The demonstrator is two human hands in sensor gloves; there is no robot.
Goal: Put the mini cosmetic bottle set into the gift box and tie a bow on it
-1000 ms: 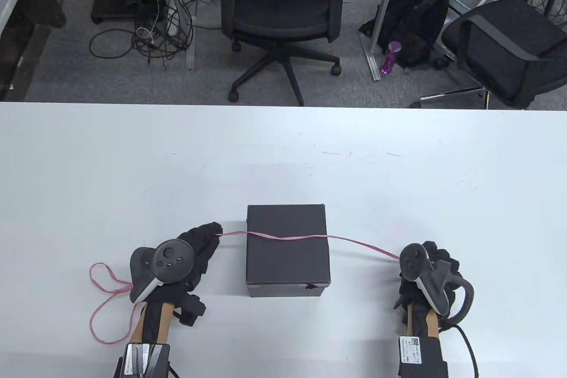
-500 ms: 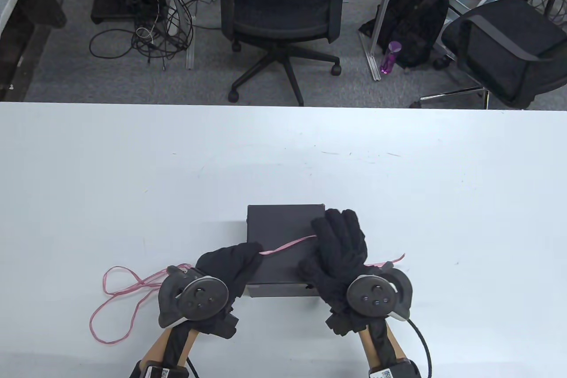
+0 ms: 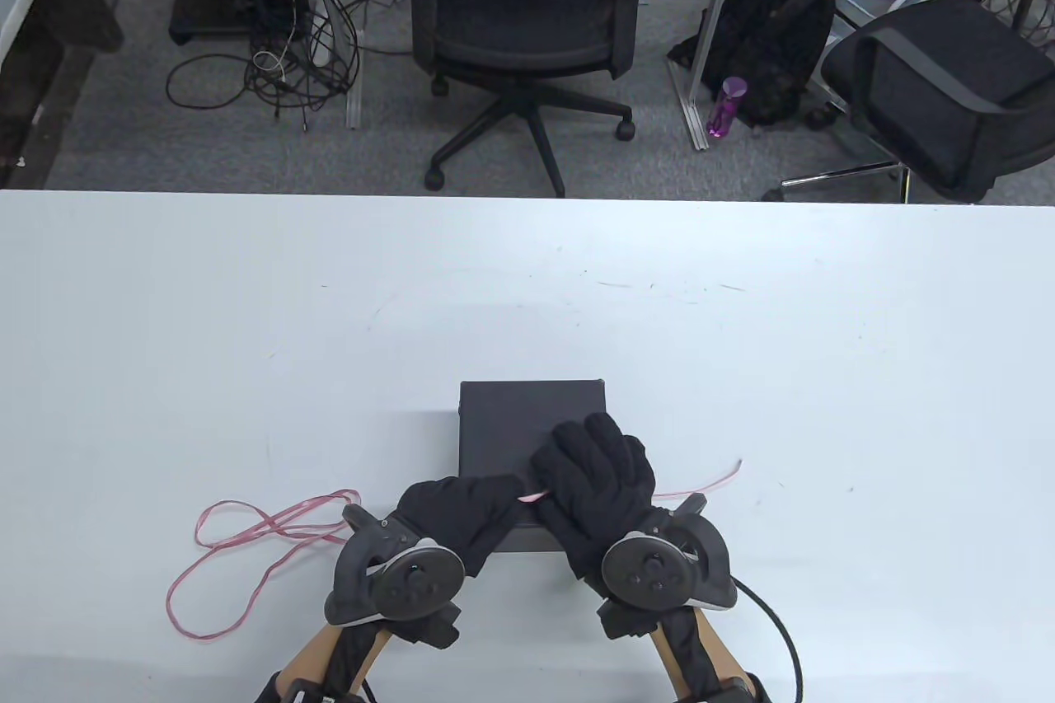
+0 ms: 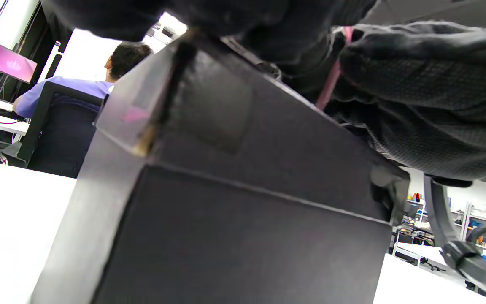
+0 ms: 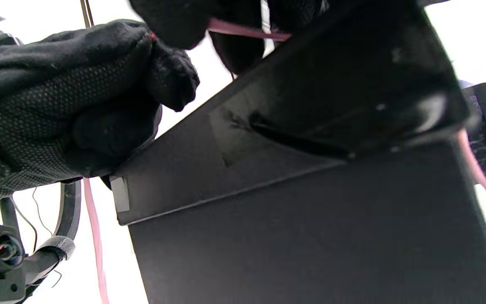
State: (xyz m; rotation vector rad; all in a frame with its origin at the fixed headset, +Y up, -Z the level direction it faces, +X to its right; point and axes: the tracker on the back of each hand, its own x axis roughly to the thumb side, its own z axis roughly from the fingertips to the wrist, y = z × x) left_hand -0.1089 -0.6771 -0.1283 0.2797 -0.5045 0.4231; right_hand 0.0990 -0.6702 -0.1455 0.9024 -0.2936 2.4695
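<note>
Ribbon pinched over the closed box

Box (image 3: 527, 423) is my landmark: black, lid shut, standing on the white table (image 3: 247, 307) near its front edge. The cosmetic bottle set is nowhere to be seen, so I cannot tell whether it is inside.

My left hand (image 3: 461, 509) rests on the box's near-left corner, its fingers curled and pinching the pink ribbon (image 3: 529, 498) where it shows just between my two hands. In the left wrist view a strip of ribbon (image 4: 331, 80) runs down between the two gloves, right above the box's (image 4: 243, 202) near top edge. My right hand (image 3: 593, 480) lies across the near-right part of the lid, knuckles up; the right wrist view shows the ribbon (image 5: 243, 30) drawn taut between my right fingertips (image 5: 171, 21) at the top of that view and my left hand (image 5: 70, 101), so the right hand has it pinched too. My hands nearly touch over the lid.

Left of the box, the long slack end of the ribbon lies in loose loops (image 3: 239, 538) on the table, reaching toward my left wrist. Right of the box, a short free end (image 3: 713, 479) sticks out past my right hand, its tip raised a little off the table.

Beyond the table's far edge, behind the box, stands a dark office chair (image 3: 523, 11).
</note>
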